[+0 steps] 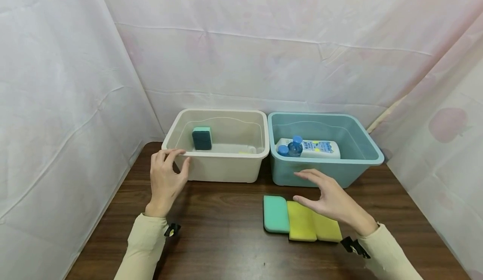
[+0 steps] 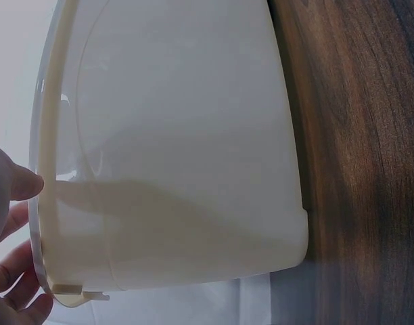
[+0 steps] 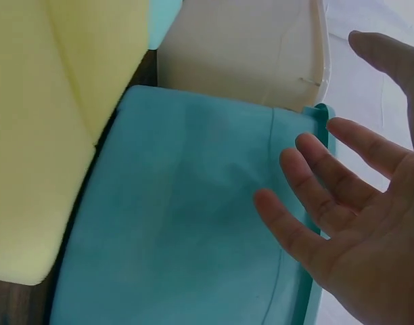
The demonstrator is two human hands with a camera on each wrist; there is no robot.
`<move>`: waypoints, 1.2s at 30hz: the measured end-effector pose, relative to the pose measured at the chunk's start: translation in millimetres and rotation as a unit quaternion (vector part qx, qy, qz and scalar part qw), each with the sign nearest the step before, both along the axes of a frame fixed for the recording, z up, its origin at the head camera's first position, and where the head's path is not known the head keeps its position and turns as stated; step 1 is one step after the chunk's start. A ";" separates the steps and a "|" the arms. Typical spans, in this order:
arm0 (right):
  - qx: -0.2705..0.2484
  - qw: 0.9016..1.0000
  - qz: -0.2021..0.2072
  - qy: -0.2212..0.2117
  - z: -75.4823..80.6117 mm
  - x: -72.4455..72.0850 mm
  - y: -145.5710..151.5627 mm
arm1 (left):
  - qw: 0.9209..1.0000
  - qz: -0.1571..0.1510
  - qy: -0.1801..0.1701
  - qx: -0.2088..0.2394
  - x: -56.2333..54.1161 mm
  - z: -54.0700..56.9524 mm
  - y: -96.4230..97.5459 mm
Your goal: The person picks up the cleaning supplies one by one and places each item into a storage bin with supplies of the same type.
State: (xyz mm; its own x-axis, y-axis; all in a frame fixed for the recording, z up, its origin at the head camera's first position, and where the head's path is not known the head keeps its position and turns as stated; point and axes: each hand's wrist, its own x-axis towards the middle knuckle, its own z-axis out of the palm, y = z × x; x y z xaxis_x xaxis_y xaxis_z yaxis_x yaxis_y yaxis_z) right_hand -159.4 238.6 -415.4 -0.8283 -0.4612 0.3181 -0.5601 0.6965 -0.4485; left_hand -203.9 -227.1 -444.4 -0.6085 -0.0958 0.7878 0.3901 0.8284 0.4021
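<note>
My left hand (image 1: 167,181) is at the front left corner of the cream bin (image 1: 222,169), thumb and fingers spread apart. In the left wrist view its fingertips are close to the bin's rim (image 2: 48,156); whether they touch is unclear. My right hand (image 1: 332,196), fingers apart and holding nothing, hovers before the blue bin (image 1: 320,173). Below it a green sponge (image 1: 276,215) and two yellow sponges (image 1: 302,225) lie side by side on the table. Inside the cream bin a dark-faced green sponge (image 1: 202,139) stands upright by the back left.
The blue bin holds a white bottle (image 1: 326,149) lying on its side and a small clear blue-capped bottle (image 1: 295,148), with another blue cap (image 1: 283,150) beside it. Something pale yellow (image 1: 247,149) shows low in the cream bin. White curtains (image 1: 241,62) enclose the wooden table (image 1: 219,229).
</note>
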 end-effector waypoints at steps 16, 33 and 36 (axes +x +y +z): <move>0.002 1.000 -0.016 0.000 -25.1 8.0 11.1 | 1.000 0.002 0.001 0.003 1.3 0.4 0.0; 0.024 0.998 -0.055 -0.033 -38.4 23.6 35.3 | 1.000 0.004 0.005 -0.004 -0.9 0.1 -0.5; 0.022 0.997 -0.060 -0.051 -42.5 25.7 40.2 | 1.000 0.005 0.007 -0.004 -0.5 -0.1 -0.3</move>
State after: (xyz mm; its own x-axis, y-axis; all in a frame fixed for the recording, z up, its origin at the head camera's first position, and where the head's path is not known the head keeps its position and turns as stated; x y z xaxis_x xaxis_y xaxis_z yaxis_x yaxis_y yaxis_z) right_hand -133.7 278.8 -457.8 -0.9052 -0.3686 0.2114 -0.4248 0.7755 -0.4671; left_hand -204.3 -227.4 -444.4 -0.5971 -0.0956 0.7965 0.3872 0.8352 0.3906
